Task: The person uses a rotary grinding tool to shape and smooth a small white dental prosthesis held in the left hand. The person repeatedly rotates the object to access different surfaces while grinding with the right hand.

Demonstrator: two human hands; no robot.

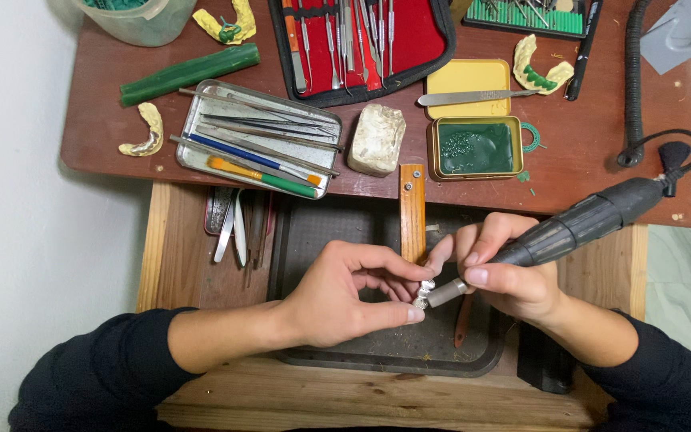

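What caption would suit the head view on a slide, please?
Left hand pinches a small metal piece while the right hand applies a rotary handpiece over a dark tray.

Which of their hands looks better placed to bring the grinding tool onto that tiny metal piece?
The right hand: it has the black rotary handpiece in its grip, tip beside the small metal piece pinched by the left hand.

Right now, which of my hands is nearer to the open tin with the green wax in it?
Right. The right hand, holding the black rotary handpiece, sits just below the open tin. The left hand is lower and further to the tin's left.
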